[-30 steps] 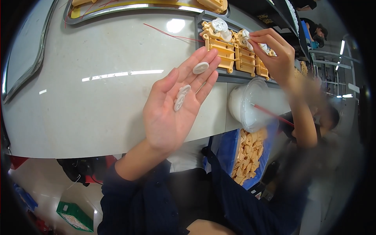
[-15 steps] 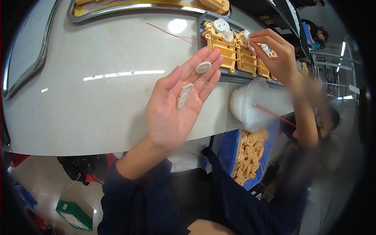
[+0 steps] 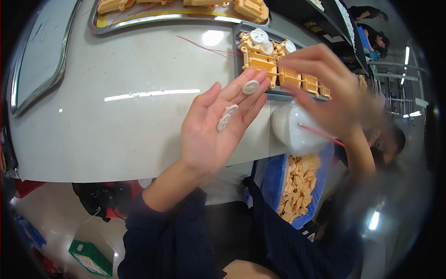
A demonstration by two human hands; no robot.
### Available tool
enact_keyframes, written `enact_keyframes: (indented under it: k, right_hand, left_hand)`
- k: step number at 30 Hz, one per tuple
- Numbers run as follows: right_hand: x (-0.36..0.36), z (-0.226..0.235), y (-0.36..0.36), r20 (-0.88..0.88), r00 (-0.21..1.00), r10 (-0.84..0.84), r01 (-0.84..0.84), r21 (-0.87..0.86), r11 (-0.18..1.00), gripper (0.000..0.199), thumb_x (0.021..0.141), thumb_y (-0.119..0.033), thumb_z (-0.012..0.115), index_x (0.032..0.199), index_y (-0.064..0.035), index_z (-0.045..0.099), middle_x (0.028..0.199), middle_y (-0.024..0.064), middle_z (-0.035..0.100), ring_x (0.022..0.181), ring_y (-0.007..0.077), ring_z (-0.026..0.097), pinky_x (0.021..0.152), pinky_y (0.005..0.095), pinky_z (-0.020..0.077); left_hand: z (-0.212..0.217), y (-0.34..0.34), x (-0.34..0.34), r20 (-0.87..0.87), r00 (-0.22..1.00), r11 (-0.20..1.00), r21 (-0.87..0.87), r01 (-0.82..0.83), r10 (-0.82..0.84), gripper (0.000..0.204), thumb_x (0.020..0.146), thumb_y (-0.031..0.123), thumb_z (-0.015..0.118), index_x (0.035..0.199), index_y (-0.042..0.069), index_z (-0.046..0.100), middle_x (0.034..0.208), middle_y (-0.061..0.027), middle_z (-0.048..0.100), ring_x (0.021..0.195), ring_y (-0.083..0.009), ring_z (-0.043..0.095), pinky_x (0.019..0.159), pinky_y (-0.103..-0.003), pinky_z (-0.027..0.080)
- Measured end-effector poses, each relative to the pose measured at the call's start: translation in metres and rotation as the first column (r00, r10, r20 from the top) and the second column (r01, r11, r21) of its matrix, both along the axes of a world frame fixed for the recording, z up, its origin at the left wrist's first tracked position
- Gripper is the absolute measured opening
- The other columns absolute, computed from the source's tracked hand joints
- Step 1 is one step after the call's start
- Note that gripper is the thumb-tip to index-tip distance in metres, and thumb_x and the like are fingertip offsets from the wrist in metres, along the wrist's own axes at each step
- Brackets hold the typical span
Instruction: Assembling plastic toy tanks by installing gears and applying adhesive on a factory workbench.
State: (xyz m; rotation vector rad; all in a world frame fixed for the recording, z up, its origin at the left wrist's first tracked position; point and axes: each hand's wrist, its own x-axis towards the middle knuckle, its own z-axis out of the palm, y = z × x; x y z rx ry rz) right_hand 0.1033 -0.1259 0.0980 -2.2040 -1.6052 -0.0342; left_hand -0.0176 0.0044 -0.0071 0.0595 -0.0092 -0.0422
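My left hand [image 3: 211, 125] is palm up with its fingers stretched out flat. A white plastic gear [image 3: 251, 87] lies on its fingers, and two more white gears [image 3: 224, 122], close together, rest on the palm. My right hand [image 3: 325, 88], smeared by motion, is over the row of yellow plastic housings [image 3: 260, 60]; its thumb and fingers look parted, with nothing visible between them. White round gears [image 3: 259, 36] sit on the far ends of the nearest housings. The right hand hides part of the row, which stands in a grey tray [image 3: 236, 46].
A translucent round tub [image 3: 284, 123] with a red stick stands at the table's right edge. Below it is a blue bin [image 3: 272, 179] of yellow pieces. A metal tray [image 3: 186, 18] with more housings lies at the back; a red wire [image 3: 204, 45] crosses the white table [image 3: 116, 130].
My right hand has drawn back from the gear on the second housing, moving nearer to me, and its pinch has opened. The gears still lie on my left hand, which has shifted slightly right.
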Motion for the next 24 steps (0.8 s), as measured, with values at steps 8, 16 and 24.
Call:
enact_keyframes:
  k: [8,16,24]
  right_hand:
    - [-0.02,-0.011,-0.007,-0.083,0.997,0.002,-0.014,-0.149,0.989,0.024,0.07,0.0,0.071,0.094,-0.0008,0.063,0.091,0.0099,0.06,0.079,0.0246,0.062,0.066,0.0315,0.0513]
    - [-0.032,-0.011,-0.02,0.041,0.998,-0.037,0.043,-0.162,0.986,0.026,0.072,-0.003,0.07,0.096,0.0001,0.063,0.092,0.0097,0.061,0.079,0.0235,0.063,0.064,0.0322,0.0523]
    - [-0.017,-0.004,-0.03,-0.186,0.976,-0.118,0.081,-0.193,0.978,0.022,0.071,0.002,0.069,0.093,-0.0005,0.065,0.091,0.0092,0.062,0.075,0.0234,0.064,0.064,0.0294,0.0514]
  left_hand:
    - [0.008,-0.006,-0.003,0.021,0.989,0.983,0.116,0.141,-0.144,0.072,0.096,0.044,0.02,0.141,-0.012,0.01,0.147,-0.0239,0.021,0.138,-0.0314,0.022,0.115,-0.039,0.015]
    - [0.008,-0.009,-0.006,-0.011,0.978,0.965,0.161,0.207,-0.208,0.075,0.095,0.046,0.019,0.141,-0.012,0.007,0.147,-0.026,0.019,0.139,-0.0334,0.018,0.115,-0.041,0.013]
    - [0.007,-0.013,-0.003,0.012,0.975,0.968,0.126,0.219,-0.222,0.069,0.097,0.041,0.018,0.141,-0.012,0.011,0.148,-0.0255,0.017,0.139,-0.0331,0.018,0.116,-0.042,0.013]
